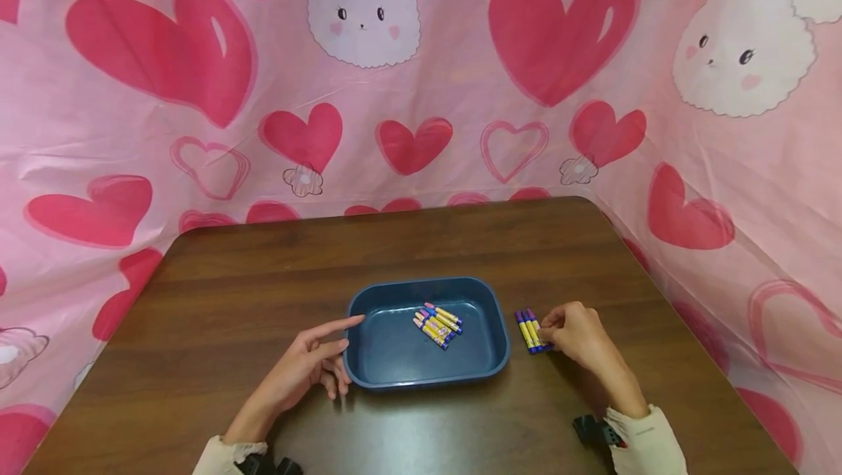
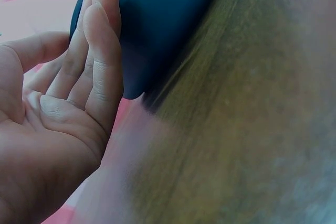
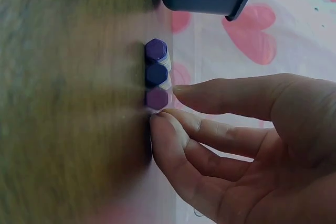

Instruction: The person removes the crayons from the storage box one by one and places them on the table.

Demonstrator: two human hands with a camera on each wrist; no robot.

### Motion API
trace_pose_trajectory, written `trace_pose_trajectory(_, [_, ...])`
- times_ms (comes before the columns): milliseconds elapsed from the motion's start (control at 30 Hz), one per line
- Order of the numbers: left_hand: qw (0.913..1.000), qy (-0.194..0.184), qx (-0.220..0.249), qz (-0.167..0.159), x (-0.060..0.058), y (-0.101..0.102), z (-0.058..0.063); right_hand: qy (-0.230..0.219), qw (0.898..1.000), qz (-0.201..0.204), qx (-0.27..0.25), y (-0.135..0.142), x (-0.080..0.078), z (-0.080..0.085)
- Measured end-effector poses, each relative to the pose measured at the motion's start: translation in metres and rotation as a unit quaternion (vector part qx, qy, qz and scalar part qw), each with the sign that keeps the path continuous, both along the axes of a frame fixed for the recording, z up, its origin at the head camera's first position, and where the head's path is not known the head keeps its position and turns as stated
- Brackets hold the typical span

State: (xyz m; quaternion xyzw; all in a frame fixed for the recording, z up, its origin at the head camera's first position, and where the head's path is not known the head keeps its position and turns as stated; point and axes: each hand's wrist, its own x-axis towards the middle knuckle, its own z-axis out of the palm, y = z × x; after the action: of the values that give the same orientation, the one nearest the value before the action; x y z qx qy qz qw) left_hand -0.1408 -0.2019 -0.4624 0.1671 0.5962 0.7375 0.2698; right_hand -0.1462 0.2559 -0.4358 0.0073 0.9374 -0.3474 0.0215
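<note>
A dark blue rectangular tray (image 1: 427, 383) stands on the table with several yellow-wrapped crayons (image 1: 437, 327) lying together inside it. My left hand (image 1: 304, 365) is at the tray's left end, its index finger reaching over the rim. In the left wrist view, the fingers of that hand (image 2: 79, 87) lie along the tray's outer wall (image 2: 152, 30). To the right of the tray, a row of crayons (image 1: 528, 330) lies side by side on the table. My right hand (image 1: 579, 332) pinches the rightmost one, a purple crayon (image 3: 156, 98), between thumb and index finger; the fingers partly cover it.
The brown wooden table (image 1: 276, 278) extends around the tray on all sides. A pink cloth (image 1: 368, 95) with hearts and rabbits hangs behind the table and along its sides. A dark strap device (image 1: 595, 431) sits on the right wrist, at the cream sleeve.
</note>
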Motion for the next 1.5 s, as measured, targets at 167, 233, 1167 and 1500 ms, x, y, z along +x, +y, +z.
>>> trace_pose_trajectory(167, [1.0, 0.003, -0.003, -0.003, -0.003, 0.002, 0.0, -0.007, 1.0, -0.004, -0.016, 0.0, 0.001, -0.001])
trace_pose_trajectory(233, [1.0, 0.005, -0.002, -0.004, -0.005, 0.003, 0.0, -0.006, 1.0, 0.0, -0.017, 0.0, 0.0, -0.001])
trace_pose_trajectory(1167, [0.9999, 0.005, -0.013, -0.009, -0.003, 0.0, 0.0, -0.007, 1.0, 0.005, 0.006, 0.0, 0.001, 0.0])
trace_pose_trajectory(1500, [1.0, 0.002, -0.004, -0.006, -0.001, 0.0, -0.002, 0.103, 0.992, -0.013, 0.078, -0.01, 0.003, 0.018])
